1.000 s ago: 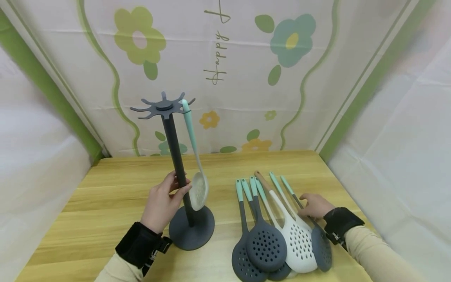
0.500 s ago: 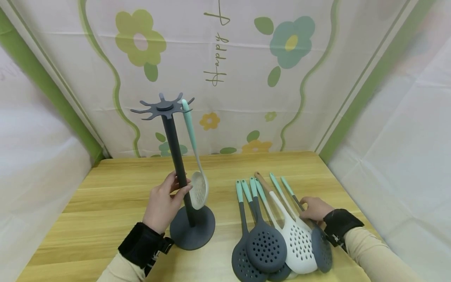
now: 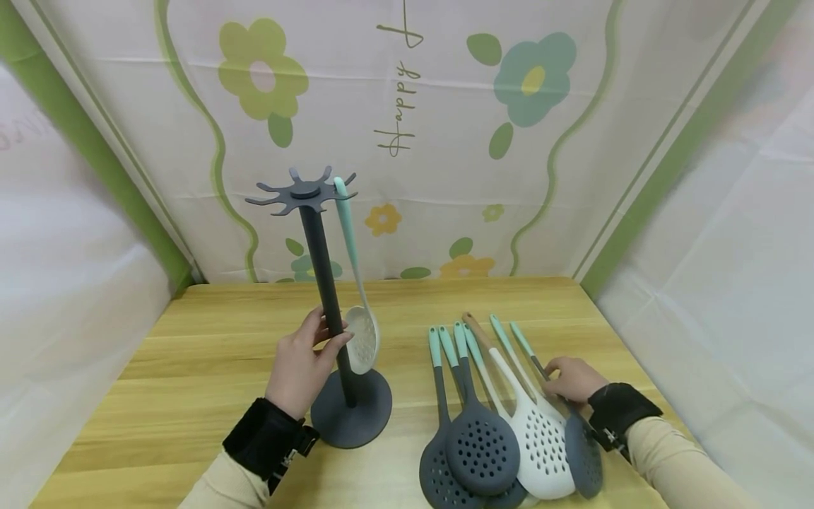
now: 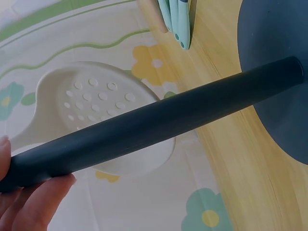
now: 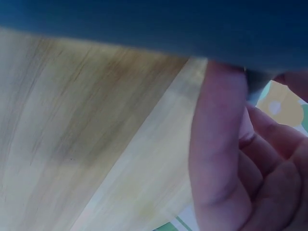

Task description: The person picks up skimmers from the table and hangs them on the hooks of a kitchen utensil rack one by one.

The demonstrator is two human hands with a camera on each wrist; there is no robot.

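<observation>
My left hand (image 3: 304, 367) holds the dark pole of a utensil stand (image 3: 323, 272) between thumb and fingers. The stand is upright, with a ring of hooks on top and a round base. From one hook hangs a white skimmer (image 3: 362, 339) with a mint handle; in the left wrist view its perforated bowl (image 4: 96, 98) appears behind the pole. At the right, my right hand (image 3: 575, 380) pinches the shaft of a grey skimmer (image 3: 581, 452), the rightmost of a row of utensils. Its grey head fills the top of the right wrist view, with my curled fingers (image 5: 219, 139) just below.
Beside the right hand lie several utensils: a white slotted turner (image 3: 543, 452) with a brown handle end, a grey skimmer (image 3: 482, 449) and another grey slotted one (image 3: 439, 466). They overlap on the wooden table (image 3: 210, 367). A flower-patterned cloth (image 3: 432, 184) stands behind the table.
The head view has shifted slightly, moving the scene a little to the right. Both hands keep their places on the stand and the grey skimmer, and the hanging skimmer swings slightly.
</observation>
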